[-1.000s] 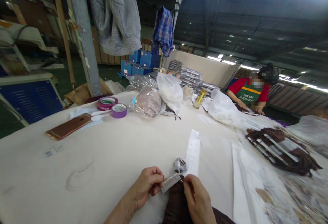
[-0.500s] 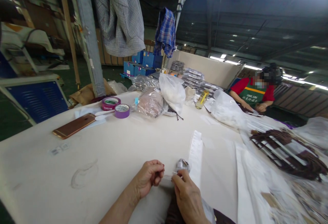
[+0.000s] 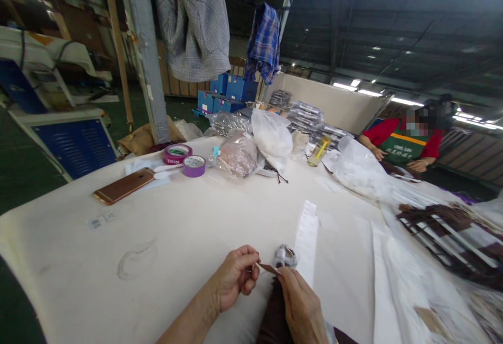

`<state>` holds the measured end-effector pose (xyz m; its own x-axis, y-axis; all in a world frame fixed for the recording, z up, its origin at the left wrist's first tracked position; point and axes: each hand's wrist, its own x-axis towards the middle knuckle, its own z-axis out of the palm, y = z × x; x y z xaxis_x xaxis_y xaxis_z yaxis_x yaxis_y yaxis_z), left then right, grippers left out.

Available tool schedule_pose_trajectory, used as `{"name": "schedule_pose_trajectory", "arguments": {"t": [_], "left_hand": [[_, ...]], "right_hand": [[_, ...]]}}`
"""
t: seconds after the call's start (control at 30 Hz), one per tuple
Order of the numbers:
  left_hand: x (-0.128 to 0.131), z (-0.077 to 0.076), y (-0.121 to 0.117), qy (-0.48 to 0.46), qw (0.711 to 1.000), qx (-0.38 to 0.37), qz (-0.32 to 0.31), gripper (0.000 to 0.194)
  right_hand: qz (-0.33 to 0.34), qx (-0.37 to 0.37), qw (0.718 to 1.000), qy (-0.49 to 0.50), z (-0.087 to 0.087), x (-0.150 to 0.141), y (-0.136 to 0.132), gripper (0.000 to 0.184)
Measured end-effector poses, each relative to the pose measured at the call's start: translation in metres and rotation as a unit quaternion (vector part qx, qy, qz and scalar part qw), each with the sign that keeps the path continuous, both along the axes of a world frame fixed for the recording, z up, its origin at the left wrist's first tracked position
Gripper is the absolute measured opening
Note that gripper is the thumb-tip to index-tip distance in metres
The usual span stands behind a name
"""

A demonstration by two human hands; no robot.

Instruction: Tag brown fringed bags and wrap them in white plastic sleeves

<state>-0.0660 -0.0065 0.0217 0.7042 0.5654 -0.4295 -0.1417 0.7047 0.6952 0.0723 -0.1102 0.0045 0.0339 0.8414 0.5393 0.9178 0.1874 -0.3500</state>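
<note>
My left hand is closed in a pinch at the near edge of the table, by one end of a small flat brown tag. A thin pale thread seems to run beside the tag. My right hand is closed on the tag's other end, so it spans the gap between both hands. Dark brown fabric lies beneath my right hand, partly hidden by it. Just beyond my fingers sits a small grey-and-white bundle, its kind unclear. Beside that lies a white strip of flat material.
A phone and two tape rolls lie at the left. Plastic-bagged goods and a yellow-labelled bottle stand at the back. Brown striped pieces are piled at right, near a co-worker in a green apron.
The brown tag now shows between my hands, where it could not be seen before. The view has shifted slightly left. The co-worker's hands have moved apart.
</note>
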Motion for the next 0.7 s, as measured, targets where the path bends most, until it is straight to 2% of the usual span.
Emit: {"name": "schedule_pose_trajectory", "arguments": {"t": [0.17,0.3,0.4,0.5,0.53,0.57,0.6,0.7], "left_hand": [[-0.004,0.005,-0.001,-0.008,1.000,0.016,0.010,0.035],[-0.007,0.012,-0.006,-0.010,0.999,0.042,-0.031,0.034],[-0.007,0.019,-0.013,0.002,0.995,0.091,-0.052,0.033],[-0.004,0.024,-0.022,0.058,0.969,0.220,-0.093,0.029],[-0.003,0.024,-0.026,0.088,0.946,0.295,-0.102,0.031],[-0.003,0.022,-0.031,0.117,0.910,0.385,-0.105,0.034],[-0.002,0.019,-0.037,0.142,0.860,0.481,-0.100,0.038],[-0.002,0.007,-0.052,0.179,0.666,0.721,-0.071,0.047]], "right_hand": [[-0.009,-0.005,0.992,-0.126,0.004,-0.003,0.007,0.031],[-0.009,-0.018,0.987,-0.162,0.009,-0.008,0.012,0.035],[-0.001,-0.044,0.990,-0.135,0.012,-0.010,0.012,0.031],[0.019,-0.068,0.997,-0.024,0.009,-0.010,0.011,0.028],[0.022,-0.062,0.998,0.020,0.006,-0.009,0.011,0.028],[0.019,-0.046,0.997,0.057,0.002,-0.008,0.010,0.028],[0.013,-0.025,0.996,0.085,-0.003,-0.007,0.010,0.031],[0.018,0.007,0.989,0.144,-0.013,-0.003,0.009,0.036]]}}
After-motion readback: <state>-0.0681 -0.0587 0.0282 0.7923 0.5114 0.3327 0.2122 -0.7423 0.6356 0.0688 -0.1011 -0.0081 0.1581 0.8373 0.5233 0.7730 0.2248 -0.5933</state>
